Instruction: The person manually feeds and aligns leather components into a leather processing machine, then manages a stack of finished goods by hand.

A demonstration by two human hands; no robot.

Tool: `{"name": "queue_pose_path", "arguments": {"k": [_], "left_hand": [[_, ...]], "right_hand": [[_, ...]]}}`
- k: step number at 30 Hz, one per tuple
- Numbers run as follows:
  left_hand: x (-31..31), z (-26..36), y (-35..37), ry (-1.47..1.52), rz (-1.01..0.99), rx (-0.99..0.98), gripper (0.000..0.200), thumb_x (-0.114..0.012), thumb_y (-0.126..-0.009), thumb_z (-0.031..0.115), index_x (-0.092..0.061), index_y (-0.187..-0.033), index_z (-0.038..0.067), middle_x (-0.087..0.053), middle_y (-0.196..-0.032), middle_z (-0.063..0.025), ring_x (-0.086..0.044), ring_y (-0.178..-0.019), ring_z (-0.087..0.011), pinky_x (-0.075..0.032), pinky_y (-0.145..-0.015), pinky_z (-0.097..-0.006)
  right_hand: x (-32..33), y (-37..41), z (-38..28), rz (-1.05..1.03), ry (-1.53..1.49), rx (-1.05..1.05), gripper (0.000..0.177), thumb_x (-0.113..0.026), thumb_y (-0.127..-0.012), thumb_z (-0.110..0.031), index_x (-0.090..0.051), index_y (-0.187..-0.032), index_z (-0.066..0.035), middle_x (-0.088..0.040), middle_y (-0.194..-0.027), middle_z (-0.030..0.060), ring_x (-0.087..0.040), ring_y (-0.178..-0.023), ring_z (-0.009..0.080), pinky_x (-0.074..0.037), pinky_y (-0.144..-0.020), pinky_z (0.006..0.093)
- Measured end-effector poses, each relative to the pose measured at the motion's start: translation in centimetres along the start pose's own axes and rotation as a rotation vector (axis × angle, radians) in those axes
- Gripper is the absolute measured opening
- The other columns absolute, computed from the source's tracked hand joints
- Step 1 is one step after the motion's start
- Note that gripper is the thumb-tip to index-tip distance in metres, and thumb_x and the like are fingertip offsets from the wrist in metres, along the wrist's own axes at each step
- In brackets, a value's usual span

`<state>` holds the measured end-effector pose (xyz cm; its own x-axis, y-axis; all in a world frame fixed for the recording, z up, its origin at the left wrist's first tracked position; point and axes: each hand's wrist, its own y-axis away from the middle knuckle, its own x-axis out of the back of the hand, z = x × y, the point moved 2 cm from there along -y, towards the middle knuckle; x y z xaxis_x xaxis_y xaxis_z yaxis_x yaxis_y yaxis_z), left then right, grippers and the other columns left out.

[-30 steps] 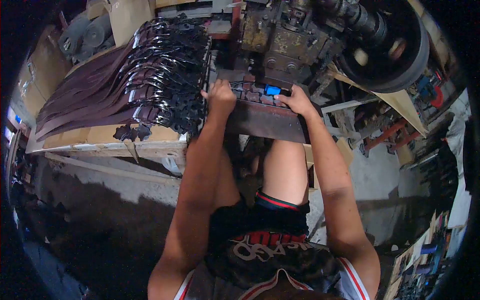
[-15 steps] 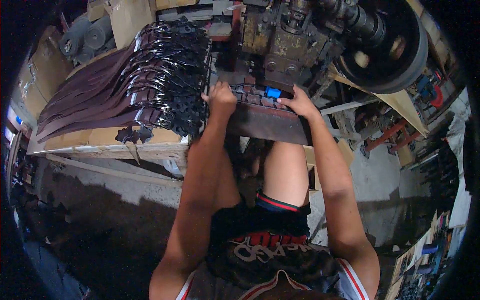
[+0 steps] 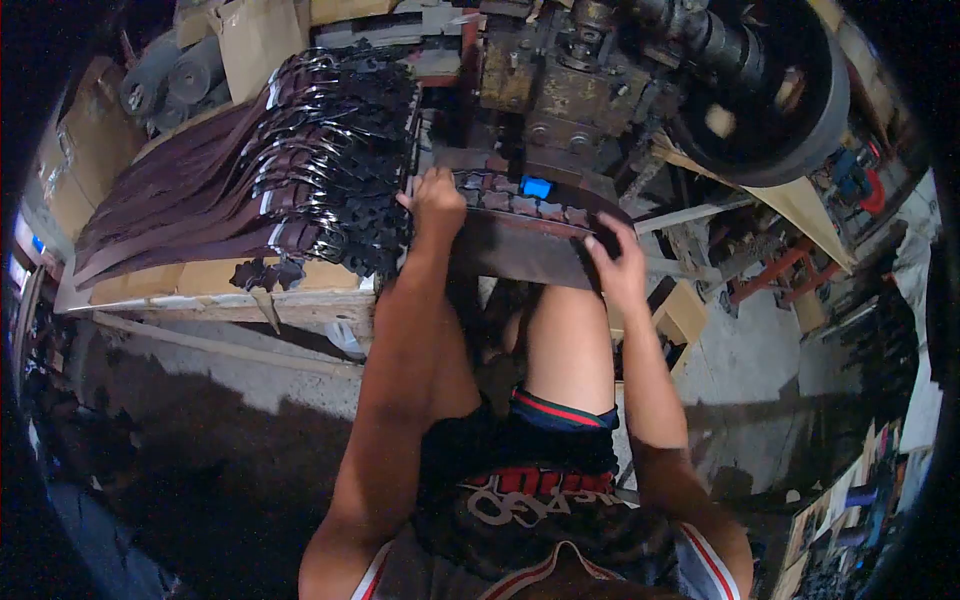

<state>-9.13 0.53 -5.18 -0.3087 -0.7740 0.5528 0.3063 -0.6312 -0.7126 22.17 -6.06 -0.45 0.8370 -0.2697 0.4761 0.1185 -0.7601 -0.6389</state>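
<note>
A dark strip with notched cut-outs (image 3: 550,211) lies across the front of the greasy machine (image 3: 570,120), with a small blue piece (image 3: 537,187) on it. My left hand (image 3: 437,198) is closed at the left end of the strip, beside the stacked straps; what its fingers pinch is too small to name. At the strip's right end is my right hand (image 3: 618,258), fingers apart, near the edge of the dark plate (image 3: 520,258). To the left, a thick pile of long brown straps (image 3: 190,190) ends in black notched pieces (image 3: 370,190).
The straps rest on a cardboard-topped table (image 3: 225,300). A large black wheel (image 3: 770,110) stands at the upper right. An open cardboard box (image 3: 682,318) sits below my right hand. Grey rolls (image 3: 192,72) lie at the back left.
My right hand has moved down and slightly right, off the blue piece, and its fingers have spread. The strip and blue piece have shifted slightly left. My left hand has barely moved.
</note>
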Motion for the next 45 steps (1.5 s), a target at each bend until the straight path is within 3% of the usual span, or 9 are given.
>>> {"name": "queue_pose_path", "arguments": {"k": [13, 18, 22, 25, 26, 33, 39, 41, 45], "left_hand": [[1.9, 1.8, 0.2, -0.002, 0.052, -0.155, 0.017, -0.052, -0.083, 0.010, -0.064, -0.096, 0.010, -0.061, -0.098, -0.0063, -0.054, -0.099, -0.0296, -0.034, -0.084, -0.0584], [1.9, 2.6, 0.0, 0.186, -0.018, -0.238, 0.020, -0.056, -0.086, 0.011, -0.066, -0.103, 0.013, -0.063, -0.107, -0.0058, -0.056, -0.106, -0.0267, -0.034, -0.091, -0.0469], [2.0, 2.8, 0.3, 0.226, -0.092, -0.243, 0.022, -0.056, -0.086, 0.012, -0.067, -0.106, 0.013, -0.063, -0.114, -0.0058, -0.054, -0.112, -0.0270, -0.034, -0.093, -0.0486], [2.3, 3.0, 0.3, 0.289, -0.195, -0.208, 0.023, -0.055, -0.086, 0.011, -0.067, -0.105, 0.009, -0.064, -0.114, -0.0079, -0.053, -0.114, -0.0291, -0.033, -0.097, -0.0523], [2.4, 3.1, 0.3, 0.324, -0.191, -0.228, 0.023, -0.054, -0.087, 0.012, -0.067, -0.105, 0.010, -0.064, -0.115, -0.0082, -0.053, -0.115, -0.0295, -0.034, -0.098, -0.0527], [0.5, 2.1, 0.4, 0.288, -0.330, -0.258, 0.025, -0.052, -0.093, 0.017, -0.065, -0.115, 0.015, -0.059, -0.129, -0.0054, -0.049, -0.125, -0.0262, -0.029, -0.105, -0.0499], [2.6, 3.6, 0.6, 0.180, -0.397, -0.149, 0.027, -0.050, -0.094, 0.019, -0.064, -0.116, 0.016, -0.060, -0.126, -0.0063, -0.049, -0.123, -0.0284, -0.029, -0.104, -0.0559], [2.7, 3.7, 0.4, 0.107, -0.400, -0.111, 0.025, -0.050, -0.093, 0.019, -0.064, -0.113, 0.015, -0.061, -0.119, -0.0070, -0.051, -0.119, -0.0287, -0.029, -0.102, -0.0575], [2.6, 3.3, 0.3, -0.045, -0.303, -0.105, 0.024, -0.050, -0.085, 0.012, -0.065, -0.103, 0.012, -0.064, -0.106, -0.0093, -0.056, -0.111, -0.0292, -0.030, -0.098, -0.0620]], "right_hand": [[-0.4, 5.0, -1.8, 0.259, -0.029, 0.118, 0.022, -0.066, -0.081, -0.004, -0.062, -0.102, -0.001, -0.064, -0.105, 0.0157, -0.057, -0.105, 0.0321, -0.043, -0.095, 0.0406], [-0.6, 5.3, -0.8, 0.339, -0.086, 0.050, 0.020, -0.064, -0.083, -0.003, -0.061, -0.102, -0.001, -0.062, -0.106, 0.0160, -0.058, -0.103, 0.0301, -0.043, -0.094, 0.0383], [-1.0, 4.6, 0.8, 0.394, -0.209, -0.071, 0.021, -0.064, -0.084, -0.005, -0.060, -0.104, 0.000, -0.062, -0.108, 0.0155, -0.059, -0.100, 0.0283, -0.045, -0.091, 0.0364], [-0.3, 1.8, -0.5, 0.245, -0.180, -0.116, 0.029, -0.067, -0.084, -0.008, -0.059, -0.110, 0.001, -0.061, -0.108, 0.0154, -0.060, -0.098, 0.0268, -0.047, -0.089, 0.0359], [-0.6, 0.3, 1.2, 0.088, -0.038, -0.161, 0.044, -0.070, -0.085, -0.014, -0.055, -0.124, 0.000, -0.062, -0.115, 0.0127, -0.059, -0.103, 0.0199, -0.046, -0.091, 0.0328], [-7.6, -10.6, 3.0, -0.507, -0.178, 0.035, 0.053, -0.077, -0.079, -0.017, -0.055, -0.123, 0.002, -0.065, -0.110, 0.0133, -0.059, -0.100, 0.0199, -0.048, -0.089, 0.0323], [-6.5, -11.3, 8.0, -0.257, -0.597, -0.333, 0.050, -0.076, -0.077, -0.007, -0.056, -0.122, 0.005, -0.065, -0.103, 0.0086, -0.060, -0.093, 0.0137, -0.047, -0.084, 0.0267], [-4.3, -10.8, 7.8, -0.194, -0.502, -0.401, 0.052, -0.077, -0.077, -0.007, -0.054, -0.122, 0.005, -0.064, -0.104, 0.0073, -0.059, -0.094, 0.0147, -0.047, -0.084, 0.0273], [-3.2, -10.7, 10.1, -0.230, -0.416, -0.296, 0.053, -0.077, -0.077, -0.008, -0.054, -0.123, 0.005, -0.064, -0.103, 0.0068, -0.058, -0.093, 0.0141, -0.047, -0.085, 0.0272]]}}
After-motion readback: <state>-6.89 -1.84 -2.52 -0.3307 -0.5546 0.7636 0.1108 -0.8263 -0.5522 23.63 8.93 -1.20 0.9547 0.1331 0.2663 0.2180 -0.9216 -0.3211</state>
